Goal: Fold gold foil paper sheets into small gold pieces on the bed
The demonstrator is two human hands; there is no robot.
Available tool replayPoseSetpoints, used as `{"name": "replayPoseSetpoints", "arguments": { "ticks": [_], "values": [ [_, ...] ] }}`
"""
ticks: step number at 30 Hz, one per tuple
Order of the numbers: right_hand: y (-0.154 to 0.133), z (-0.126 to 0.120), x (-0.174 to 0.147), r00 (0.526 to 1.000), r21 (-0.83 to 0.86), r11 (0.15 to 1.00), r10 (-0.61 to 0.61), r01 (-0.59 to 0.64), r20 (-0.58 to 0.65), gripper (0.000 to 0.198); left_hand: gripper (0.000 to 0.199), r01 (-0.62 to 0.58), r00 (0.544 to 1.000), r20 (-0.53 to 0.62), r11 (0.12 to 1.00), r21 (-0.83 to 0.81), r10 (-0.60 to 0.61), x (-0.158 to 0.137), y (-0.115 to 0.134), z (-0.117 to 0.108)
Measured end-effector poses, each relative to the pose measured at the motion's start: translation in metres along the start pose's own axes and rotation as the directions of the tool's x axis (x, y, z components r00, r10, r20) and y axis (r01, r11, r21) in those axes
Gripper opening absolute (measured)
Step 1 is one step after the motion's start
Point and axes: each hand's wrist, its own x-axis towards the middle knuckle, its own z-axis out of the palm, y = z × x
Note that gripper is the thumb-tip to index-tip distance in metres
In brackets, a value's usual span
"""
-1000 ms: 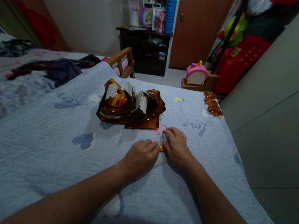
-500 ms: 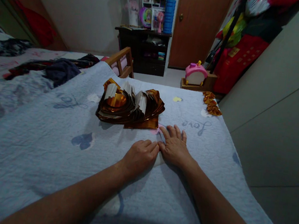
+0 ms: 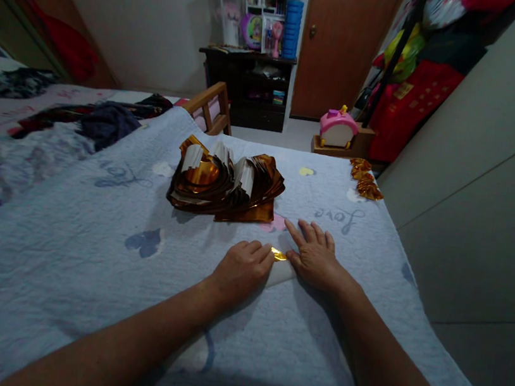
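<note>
A sheet of gold foil paper lies on the bed cover, white backing up, with a narrow gold fold along its far edge. My left hand is closed on the left end of that fold. My right hand rests flat at its right end, fingers spread and thumb touching the fold. Much of the sheet is hidden beneath both hands. Beyond them stands a thick, curled stack of gold foil paper, its white undersides showing in places. Crumpled or folded gold foil pieces lie at the far right corner.
A pale blue patterned cover spreads under everything. Rumpled clothes lie at left. Past the far edge are a wooden chair, a dark cabinet and a pink toy. A pale cabinet wall borders the right.
My right hand has slid to the right, away from my left hand, and a strip of gold fold now shows between them. My left hand has stayed in place.
</note>
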Motion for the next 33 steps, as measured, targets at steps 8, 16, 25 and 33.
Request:
{"name": "replayPoseSetpoints", "arguments": {
  "ticks": [8, 16, 25, 33],
  "values": [
    [0.014, -0.009, 0.003, 0.982, 0.154, 0.982, -0.083, 0.109, -0.167, 0.047, 0.014, 0.038, 0.994, -0.089, 0.974, -0.222, -0.059, -0.001, -0.011, 0.008],
    [-0.006, -0.016, 0.002, 0.973, 0.247, 0.945, -0.187, 0.216, -0.137, 0.011, 0.017, 0.067, 0.975, -0.147, 0.857, -0.512, -0.165, 0.003, -0.021, 0.009],
    [-0.016, -0.013, -0.003, 0.973, 0.103, 0.972, -0.2, 0.212, -0.118, 0.019, 0.026, 0.103, 0.977, -0.103, 0.842, -0.53, -0.185, 0.006, -0.024, 0.006],
    [-0.016, -0.011, -0.002, 0.978, 0.336, 0.92, -0.169, 0.201, -0.121, 0.015, 0.037, 0.234, 0.954, 0.039, 0.66, -0.714, -0.296, 0.006, -0.026, 0.004]
  ]
}}
